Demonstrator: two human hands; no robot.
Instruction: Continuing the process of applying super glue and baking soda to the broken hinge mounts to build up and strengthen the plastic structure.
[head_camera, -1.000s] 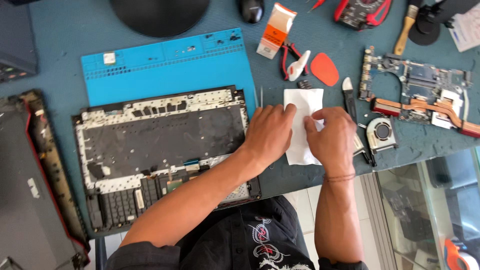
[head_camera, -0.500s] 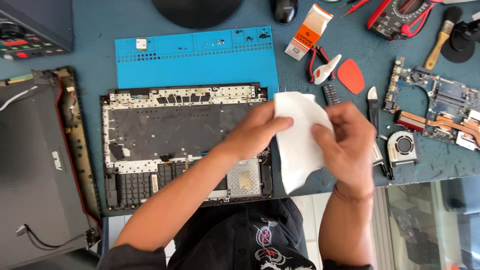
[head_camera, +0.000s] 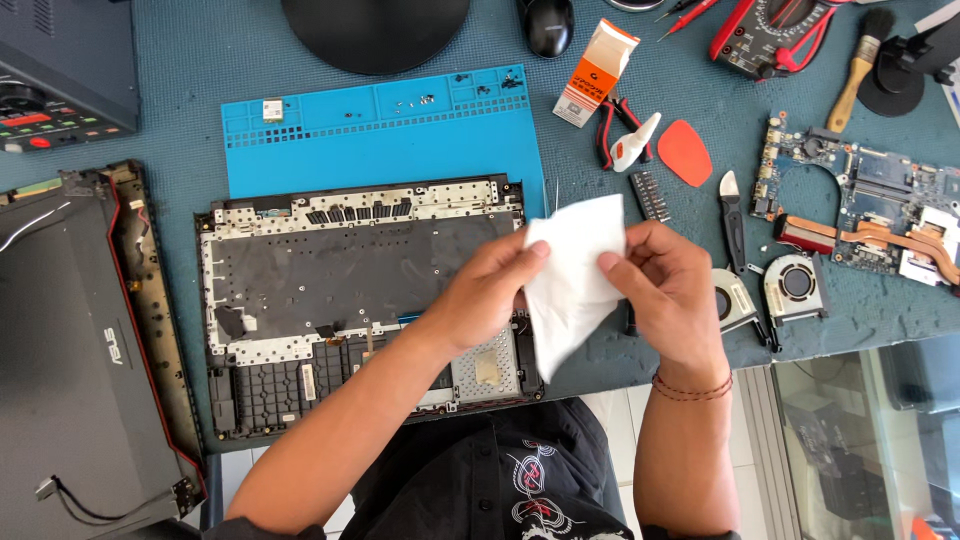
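Since a moment ago the white tissue (head_camera: 572, 285) has come up off the bench and now hangs in the air between the hands over the right edge of the opened laptop base (head_camera: 365, 300), its long axis running top to bottom with the flat top edge away from the person and the lower corner tapering toward them. The left hand (head_camera: 487, 300) pinches its left edge and the right hand (head_camera: 668, 295) its right edge, both closed on the sheet. To my eye, gentle, even tension keeps it from tearing, near the cooling fans (head_camera: 770, 292), blue mat (head_camera: 385, 135) and circuit board (head_camera: 860, 200)
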